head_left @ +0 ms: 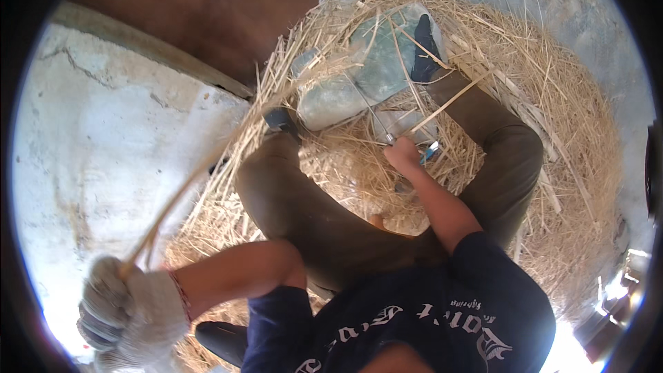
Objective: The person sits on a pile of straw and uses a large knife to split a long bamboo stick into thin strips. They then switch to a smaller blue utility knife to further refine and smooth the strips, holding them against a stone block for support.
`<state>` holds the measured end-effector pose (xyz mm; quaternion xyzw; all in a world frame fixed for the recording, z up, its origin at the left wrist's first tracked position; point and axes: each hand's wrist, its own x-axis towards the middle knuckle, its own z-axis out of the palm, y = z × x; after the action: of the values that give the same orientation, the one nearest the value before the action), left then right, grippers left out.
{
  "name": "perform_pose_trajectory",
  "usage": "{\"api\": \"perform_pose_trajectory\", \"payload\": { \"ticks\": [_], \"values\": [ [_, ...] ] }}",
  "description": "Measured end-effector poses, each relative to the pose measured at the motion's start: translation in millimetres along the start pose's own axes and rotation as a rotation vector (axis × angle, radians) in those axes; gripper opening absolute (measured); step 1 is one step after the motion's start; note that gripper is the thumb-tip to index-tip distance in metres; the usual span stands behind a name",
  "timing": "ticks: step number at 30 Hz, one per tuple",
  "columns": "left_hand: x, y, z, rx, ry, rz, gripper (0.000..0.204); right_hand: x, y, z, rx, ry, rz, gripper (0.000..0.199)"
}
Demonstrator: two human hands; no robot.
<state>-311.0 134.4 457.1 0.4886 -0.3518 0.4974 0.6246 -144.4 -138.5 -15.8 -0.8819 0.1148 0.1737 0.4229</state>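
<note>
My left hand (pixel 114 311), in a pale work glove, is out at the lower left, closed around the end of a long tan strip (pixel 166 217). The strip runs up and right toward my left foot and blurs along its length. My bare right hand (pixel 402 155) is closed between my knees on a thin metal tool (pixel 373 112). Its slender shaft points up and left, toward a pale green, slab-like block (pixel 380 52). What the fist covers of the tool is hidden. A small blue object (pixel 431 150) shows beside this hand; I cannot make out its kind.
Loose straw-like strips (pixel 552 103) lie heaped around my legs. My right foot (pixel 426 45) rests against the green block, my left foot (pixel 282 121) near its lower left side. A cracked pale wall (pixel 90 131) stands at the left, a brown panel (pixel 207 7) at the upper left.
</note>
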Motion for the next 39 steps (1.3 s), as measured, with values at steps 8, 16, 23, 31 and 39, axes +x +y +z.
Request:
{"api": "perform_pose_trajectory", "payload": {
  "ticks": [8,16,23,31,39],
  "values": [
    [-12.4,-112.0,40.3,0.404,0.478,-0.034,0.064,-9.9,-33.5,8.0,0.574,-0.224,0.160,0.023],
    [-39.4,-181.3,-0.1,0.441,0.450,-0.265,0.049,-56.8,-90.0,-53.4,0.822,-0.254,0.153,0.017],
    [-34.4,-165.3,19.0,0.883,0.185,-0.275,0.036,-145.5,-175.4,-117.5,0.334,-0.241,-0.554,0.023],
    [-31.5,-151.8,45.6,0.932,0.063,-0.250,0.016,-152.3,-172.4,-121.8,0.324,-0.244,-0.484,0.025],
    [-34.1,-141.9,60.2,0.981,-0.098,-0.438,0.021,-139.0,-157.9,-108.7,0.317,-0.257,-0.429,0.022]
  ]
}}
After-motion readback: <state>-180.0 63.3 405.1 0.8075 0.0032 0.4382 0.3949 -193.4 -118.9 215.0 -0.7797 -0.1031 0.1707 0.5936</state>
